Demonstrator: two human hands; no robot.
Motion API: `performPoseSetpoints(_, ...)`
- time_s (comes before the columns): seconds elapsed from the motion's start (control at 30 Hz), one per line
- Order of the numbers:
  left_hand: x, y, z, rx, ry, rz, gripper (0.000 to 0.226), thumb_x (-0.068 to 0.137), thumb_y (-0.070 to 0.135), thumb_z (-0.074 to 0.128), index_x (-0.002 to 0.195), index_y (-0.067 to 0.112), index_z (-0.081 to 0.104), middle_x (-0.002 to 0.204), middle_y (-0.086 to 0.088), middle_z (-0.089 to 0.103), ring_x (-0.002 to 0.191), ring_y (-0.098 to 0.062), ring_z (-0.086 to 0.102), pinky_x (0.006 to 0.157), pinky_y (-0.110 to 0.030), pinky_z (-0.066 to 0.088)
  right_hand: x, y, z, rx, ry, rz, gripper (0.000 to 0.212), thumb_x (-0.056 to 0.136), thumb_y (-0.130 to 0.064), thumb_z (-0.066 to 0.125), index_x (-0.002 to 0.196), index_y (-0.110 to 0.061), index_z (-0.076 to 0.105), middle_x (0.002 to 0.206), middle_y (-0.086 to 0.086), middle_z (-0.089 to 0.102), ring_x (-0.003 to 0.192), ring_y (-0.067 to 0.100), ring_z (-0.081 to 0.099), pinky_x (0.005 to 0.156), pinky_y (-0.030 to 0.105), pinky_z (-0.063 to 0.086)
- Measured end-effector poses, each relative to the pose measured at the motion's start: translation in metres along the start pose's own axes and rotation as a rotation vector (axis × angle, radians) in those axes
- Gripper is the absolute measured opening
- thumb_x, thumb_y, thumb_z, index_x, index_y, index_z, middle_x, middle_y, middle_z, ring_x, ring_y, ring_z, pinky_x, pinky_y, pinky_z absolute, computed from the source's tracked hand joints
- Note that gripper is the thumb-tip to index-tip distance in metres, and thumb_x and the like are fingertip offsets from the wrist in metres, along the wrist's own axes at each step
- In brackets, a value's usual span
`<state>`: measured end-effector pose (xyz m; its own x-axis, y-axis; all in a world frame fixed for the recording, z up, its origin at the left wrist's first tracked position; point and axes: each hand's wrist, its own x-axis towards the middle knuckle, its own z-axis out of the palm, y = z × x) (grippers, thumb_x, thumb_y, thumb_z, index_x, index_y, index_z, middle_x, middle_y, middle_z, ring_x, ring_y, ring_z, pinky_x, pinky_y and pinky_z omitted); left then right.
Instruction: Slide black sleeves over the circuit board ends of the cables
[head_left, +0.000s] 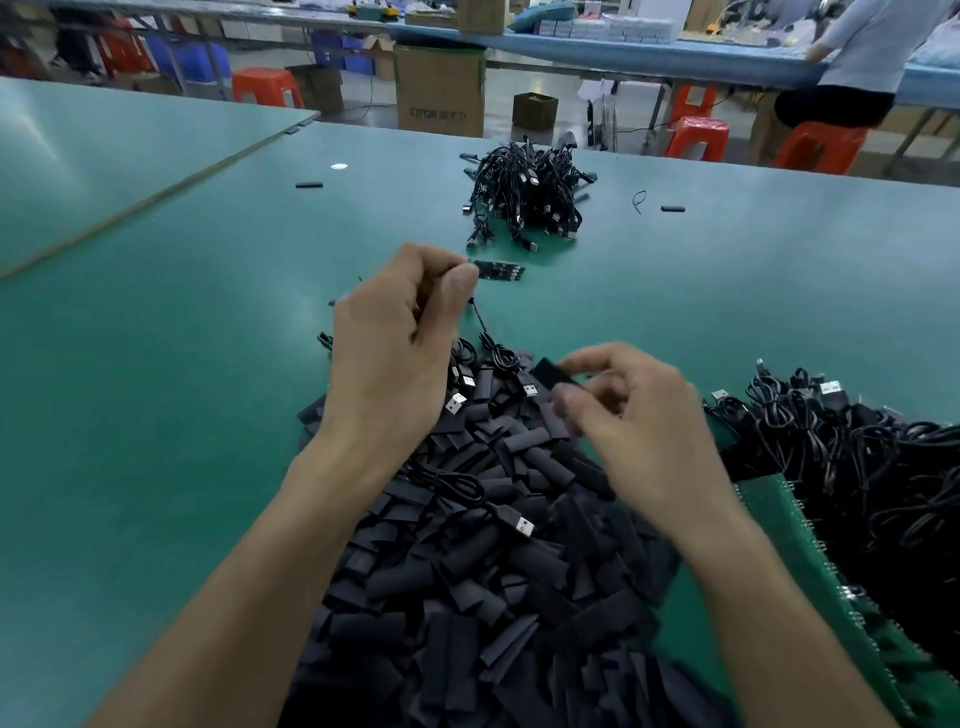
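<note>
From the head camera, the left hand (395, 332) is just above centre, with its thumb and curled fingers pinching one end of a small circuit board (501, 270). The board sticks out toward 3 o'clock, and its thin black cable (480, 322) hangs down toward the heap below. The right hand (628, 410), at about 4 o'clock from the left one, is blurred. Its fingertips pinch a single black sleeve (553, 373), which is held apart from the board and below it.

A large heap of loose sleeves (493, 597) fills the 6 o'clock part of the picture, with a few cables and their plugs lying on top. At 4 o'clock a tangle of black cables (857, 457) lies beyond a green panel with pins along its edge (810, 561). At 12 o'clock a second cable pile (527, 195) sits well apart from the hands.

The green table (182, 364) carries two stray sleeves, one at 11 o'clock (309, 185) and one at 1 o'clock (672, 209). On the floor beyond stand a cardboard box (440, 88), whose contents are hidden, and red stools (267, 87). Blue bins (202, 60) sit under a far bench, and a person (872, 52) is seated at 1 o'clock.
</note>
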<state>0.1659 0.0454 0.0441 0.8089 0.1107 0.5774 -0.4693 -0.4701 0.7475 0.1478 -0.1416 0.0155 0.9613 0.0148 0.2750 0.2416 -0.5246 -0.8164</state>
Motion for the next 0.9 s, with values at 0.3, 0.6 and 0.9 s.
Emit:
performPoseSetpoints(0.3, -0.008, -0.009, 0.01, 0.188, -0.118, 0.053, 0.036, 0.104, 0.039, 0.047, 0.084, 0.015, 0.065, 0.054, 0.018, 0.039, 0.049, 0.004, 0.043, 0.046, -0.014, 0.027, 0.002, -0.008, -0.012, 0.198, 0.162, -0.129, 0.019, 0.093, -0.024, 0.07, 0.105, -0.039, 0.069, 0.088, -0.02, 0.072, 0.08, 0.005, 0.068, 0.076, 0.025, 0.057)
performPoseSetpoints(0.6, -0.008, -0.003, 0.008, 0.085, -0.275, -0.034, 0.034, 0.103, 0.041, 0.049, 0.08, 0.021, 0.064, 0.049, 0.019, 0.045, 0.041, -0.006, 0.034, 0.045, -0.018, 0.025, 0.002, -0.011, -0.014, 0.293, 0.221, -0.205, 0.013, 0.081, -0.042, 0.07, 0.095, -0.043, 0.07, 0.082, -0.016, 0.075, 0.076, 0.01, 0.073, 0.075, 0.026, 0.059)
performPoseSetpoints(0.9, -0.008, 0.002, 0.007, -0.105, -0.363, -0.077, 0.036, 0.102, 0.029, 0.053, 0.072, 0.012, 0.063, 0.042, 0.014, 0.035, 0.038, -0.005, 0.026, 0.042, -0.012, 0.023, 0.003, -0.008, -0.018, 0.325, 0.265, -0.218, 0.017, 0.088, -0.018, 0.074, 0.096, -0.033, 0.072, 0.079, -0.013, 0.076, 0.071, 0.005, 0.072, 0.067, 0.012, 0.051)
